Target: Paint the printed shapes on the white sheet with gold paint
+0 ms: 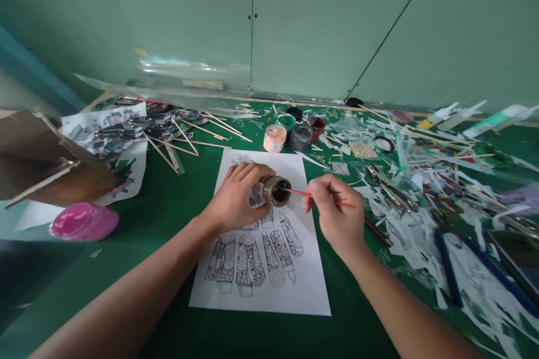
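Observation:
My left hand (236, 196) is wrapped round a small open paint jar (275, 190), tilted with its mouth toward my right hand. My right hand (336, 210) pinches a thin red paintbrush (322, 198), and the brush tip reaches into the jar's mouth. Both hands hover over a white sheet (261, 280) printed with black outline figures, lying on the green table (168, 207).
Several small paint pots (295, 130) stand beyond the sheet. Paper scraps, scissors (389, 190) and pens (446, 266) litter the right side. Wooden sticks (185, 140) and cut coloured figures lie at the back left, beside a cardboard piece (42, 157) and a pink lid (84, 221).

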Demonstrator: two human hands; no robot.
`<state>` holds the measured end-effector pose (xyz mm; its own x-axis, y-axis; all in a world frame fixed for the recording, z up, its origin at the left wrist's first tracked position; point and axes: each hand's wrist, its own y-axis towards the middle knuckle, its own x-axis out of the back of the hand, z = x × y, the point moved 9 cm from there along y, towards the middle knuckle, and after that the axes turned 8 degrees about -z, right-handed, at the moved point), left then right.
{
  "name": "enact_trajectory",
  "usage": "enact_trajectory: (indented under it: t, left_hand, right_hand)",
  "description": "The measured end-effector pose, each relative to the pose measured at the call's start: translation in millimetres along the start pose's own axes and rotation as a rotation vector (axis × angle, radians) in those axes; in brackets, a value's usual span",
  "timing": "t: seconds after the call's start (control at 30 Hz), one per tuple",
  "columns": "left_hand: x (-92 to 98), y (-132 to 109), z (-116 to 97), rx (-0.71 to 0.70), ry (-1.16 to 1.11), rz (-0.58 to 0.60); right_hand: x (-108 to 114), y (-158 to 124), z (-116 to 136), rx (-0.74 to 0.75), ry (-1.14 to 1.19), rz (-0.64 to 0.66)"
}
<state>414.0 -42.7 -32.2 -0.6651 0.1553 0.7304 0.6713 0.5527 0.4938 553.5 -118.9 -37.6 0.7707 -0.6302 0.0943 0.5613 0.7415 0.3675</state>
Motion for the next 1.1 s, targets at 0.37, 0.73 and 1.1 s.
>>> enact_trajectory:
  t: [0.37, 0.73, 1.1]
  left_hand:
    - [2.4, -4.3, 37.6, 0.266, 0.001, -0.120]
    - [-1.9, -6.0, 47.3, 0.340, -0.031, -0.100]
    - [-4.1, -7.0, 50.2, 0.342, -0.039, -0.106]
  right_hand:
    - [5.3, 15.9, -34.7, -0.279, 0.283, 0.027]
    - [-13.6, -0.5, -50.6, -0.324, 0.068, 0.155]
    - [-15.6, -1.4, -44.0, -0.220, -0.179, 0.161]
